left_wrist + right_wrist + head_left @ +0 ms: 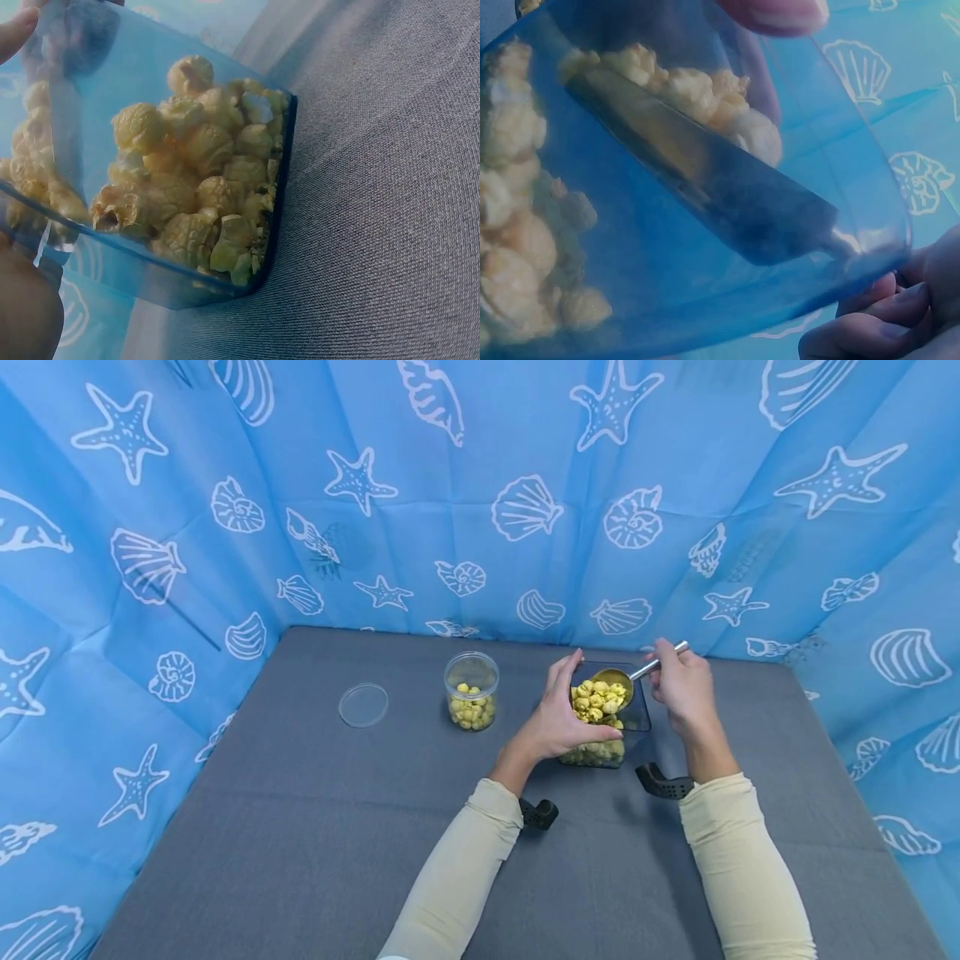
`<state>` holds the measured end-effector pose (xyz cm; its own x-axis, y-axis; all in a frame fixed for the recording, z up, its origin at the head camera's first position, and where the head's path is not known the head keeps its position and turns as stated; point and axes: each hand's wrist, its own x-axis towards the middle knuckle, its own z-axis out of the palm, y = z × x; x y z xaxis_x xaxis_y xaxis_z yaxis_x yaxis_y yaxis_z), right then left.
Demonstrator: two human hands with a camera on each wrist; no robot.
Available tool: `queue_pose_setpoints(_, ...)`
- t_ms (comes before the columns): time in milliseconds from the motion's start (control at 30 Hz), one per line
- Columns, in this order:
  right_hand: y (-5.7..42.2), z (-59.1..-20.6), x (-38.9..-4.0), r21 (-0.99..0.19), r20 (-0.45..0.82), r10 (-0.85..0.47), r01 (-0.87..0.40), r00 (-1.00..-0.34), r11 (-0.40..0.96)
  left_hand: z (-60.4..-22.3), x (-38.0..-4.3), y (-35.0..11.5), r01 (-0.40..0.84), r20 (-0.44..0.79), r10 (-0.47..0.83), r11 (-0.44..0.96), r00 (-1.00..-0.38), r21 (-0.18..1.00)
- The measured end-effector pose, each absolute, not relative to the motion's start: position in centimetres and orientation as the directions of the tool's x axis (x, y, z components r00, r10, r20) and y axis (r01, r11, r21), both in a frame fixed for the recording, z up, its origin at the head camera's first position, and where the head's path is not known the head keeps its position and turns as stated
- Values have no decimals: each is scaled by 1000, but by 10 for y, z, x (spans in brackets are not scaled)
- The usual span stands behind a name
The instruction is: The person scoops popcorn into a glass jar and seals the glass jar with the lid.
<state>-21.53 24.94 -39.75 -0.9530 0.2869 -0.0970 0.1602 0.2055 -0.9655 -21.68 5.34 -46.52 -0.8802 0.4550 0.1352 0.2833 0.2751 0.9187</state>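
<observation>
My left hand grips the near left side of a clear square container, its thumb along the near rim and fingers at the far left. Yellow popcorn lies piled in the container's lower part. In my right hand is the handle of a metal scoop, which slants down over the right rim. The scoop's bowl carries several popcorn pieces and sits inside the container's upper part, above the pile, as the right wrist view shows through the wall. Fingers of the right hand are curled round the handle just outside the rim.
A round clear jar, partly filled with popcorn, stands open left of the container. Farther left a clear round lid lies flat on the grey cloth-covered table. A blue shell-patterned curtain borders the table's back and sides.
</observation>
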Motion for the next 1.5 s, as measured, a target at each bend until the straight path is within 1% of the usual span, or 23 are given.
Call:
queue_pose_setpoints(233,256,-399,-221,-951,-128,251,190,-960,242,-465,-216,54,284,139,452,271,-881,920)
queue_pose_setpoints(400,260,-396,-225,-945,-165,183,209,-969,251,-465,-216,53,293,149,461,258,-875,920)
queue_pose_setpoints(600,261,-388,-226,-959,-229,134,247,-964,138,-465,-216,52,287,143,467,254,-872,923)
queue_pose_setpoints(667,261,-388,-226,-960,-239,136,255,-961,115,-464,-216,51,284,138,466,258,-874,923)
queue_pose_setpoints(800,263,-392,-229,-960,-240,156,258,-958,109,-463,-215,51,277,128,461,272,-878,921)
queue_pose_setpoints(1133,260,-398,-232,-969,-176,213,207,-961,134,-464,-216,52,281,131,461,275,-878,919)
queue_pose_setpoints(1267,259,-396,-232,-978,-170,213,192,-962,85,-464,-216,53,285,131,460,282,-878,916)
queue_pose_setpoints(1500,258,-389,-234,-975,-201,212,215,-956,49,-465,-217,53,284,132,461,278,-878,918)
